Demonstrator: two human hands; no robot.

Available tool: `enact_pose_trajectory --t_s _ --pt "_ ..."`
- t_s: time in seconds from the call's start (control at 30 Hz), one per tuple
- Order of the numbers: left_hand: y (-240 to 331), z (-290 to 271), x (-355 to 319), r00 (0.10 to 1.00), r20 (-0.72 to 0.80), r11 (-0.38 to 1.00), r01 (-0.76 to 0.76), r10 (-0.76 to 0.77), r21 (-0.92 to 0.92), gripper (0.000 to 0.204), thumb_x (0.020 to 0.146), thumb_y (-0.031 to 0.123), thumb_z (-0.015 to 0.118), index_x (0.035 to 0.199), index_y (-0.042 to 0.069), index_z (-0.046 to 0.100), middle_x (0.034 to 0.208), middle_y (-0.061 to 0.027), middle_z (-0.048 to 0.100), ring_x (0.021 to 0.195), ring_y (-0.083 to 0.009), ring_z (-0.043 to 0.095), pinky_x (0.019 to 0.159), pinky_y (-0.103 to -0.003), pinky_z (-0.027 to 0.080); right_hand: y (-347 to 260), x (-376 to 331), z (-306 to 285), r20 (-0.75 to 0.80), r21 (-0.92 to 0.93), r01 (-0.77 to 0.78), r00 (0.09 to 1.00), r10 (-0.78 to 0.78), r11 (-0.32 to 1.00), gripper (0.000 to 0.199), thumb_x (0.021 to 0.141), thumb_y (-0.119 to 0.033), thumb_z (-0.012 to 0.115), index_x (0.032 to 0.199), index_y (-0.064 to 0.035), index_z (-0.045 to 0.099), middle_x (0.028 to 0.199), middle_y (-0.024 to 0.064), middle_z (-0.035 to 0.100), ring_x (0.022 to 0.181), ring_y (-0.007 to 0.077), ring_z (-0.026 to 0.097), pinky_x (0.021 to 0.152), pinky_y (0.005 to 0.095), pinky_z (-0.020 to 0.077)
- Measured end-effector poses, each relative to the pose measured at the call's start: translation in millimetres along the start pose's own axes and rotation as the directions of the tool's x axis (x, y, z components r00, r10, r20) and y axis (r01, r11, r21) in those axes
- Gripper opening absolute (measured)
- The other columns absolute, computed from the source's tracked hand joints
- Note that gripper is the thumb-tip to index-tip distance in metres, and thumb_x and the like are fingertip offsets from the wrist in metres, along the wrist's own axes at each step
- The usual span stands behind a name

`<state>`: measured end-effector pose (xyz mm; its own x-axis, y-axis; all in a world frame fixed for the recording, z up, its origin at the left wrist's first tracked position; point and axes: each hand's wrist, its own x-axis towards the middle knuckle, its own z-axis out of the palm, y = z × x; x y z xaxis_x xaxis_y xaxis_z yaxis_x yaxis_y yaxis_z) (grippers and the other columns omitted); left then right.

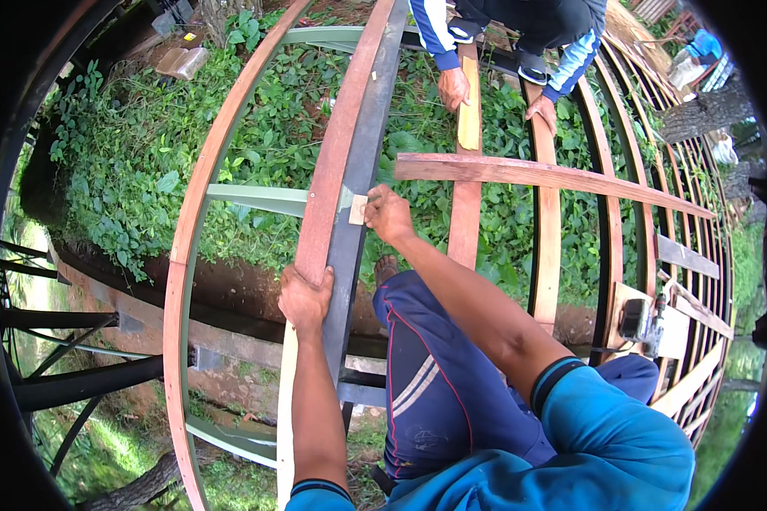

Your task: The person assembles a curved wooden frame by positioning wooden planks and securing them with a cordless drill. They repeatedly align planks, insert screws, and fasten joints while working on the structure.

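My left hand [307, 298] is closed round the near end of a reddish wooden plank [325, 189], which lies along a black metal beam [355, 180]. Between the fingertips of my right hand [389, 215] is a small pale wooden block [358, 209], pinched by its right edge. The block sits over the black beam, close beside the plank's right side. A green metal crosspiece [260, 198] meets the plank from the left. Below my left hand, a paler wooden strip [287, 400] runs on toward me.
Across from me a co-worker's hands [454, 88] rest on other planks, by a yellowish wood strip [469, 111]. A loose board [554, 175] lies crosswise over the frame. At right, a power drill [643, 322] rests on boards. Leafy ground [145, 196] shows through the gaps.
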<state>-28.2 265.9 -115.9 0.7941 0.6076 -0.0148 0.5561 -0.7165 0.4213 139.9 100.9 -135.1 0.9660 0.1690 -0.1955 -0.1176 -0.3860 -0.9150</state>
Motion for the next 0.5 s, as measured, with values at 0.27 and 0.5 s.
enact_pose_trajectory --t_s 0.27,0.5 --pt "4.2 0.0 -2.0 0.999 -0.041 1.0 -0.006 0.006 -0.015 0.068 0.074 0.05 0.085 0.113 -0.001 0.059 0.105 -0.0256 0.07 0.096 -0.0469 0.07 0.086 -0.056 0.056 -1.4 39.5 18.7 -0.071 -0.302 0.0 0.997 -0.022 0.953 0.027 0.086 -0.023 0.075 0.105 -0.0037 0.072 0.1 0.0238 0.076 0.098 0.0422 0.073 0.089 0.0505 0.0584" --pt "6.8 -2.0 -0.9 1.0 -0.029 1.0 0.01 -0.011 -0.019 0.069 0.074 0.049 0.085 0.114 -0.001 0.06 0.106 -0.026 0.069 0.097 -0.0471 0.07 0.087 -0.056 0.055 -25.8 42.5 31.8 -0.073 -0.383 0.001 0.997 -0.031 0.924 0.028 0.087 -0.022 0.075 0.108 -0.0035 0.072 0.107 0.0257 0.074 0.104 0.044 0.072 0.093 0.0501 0.0583"
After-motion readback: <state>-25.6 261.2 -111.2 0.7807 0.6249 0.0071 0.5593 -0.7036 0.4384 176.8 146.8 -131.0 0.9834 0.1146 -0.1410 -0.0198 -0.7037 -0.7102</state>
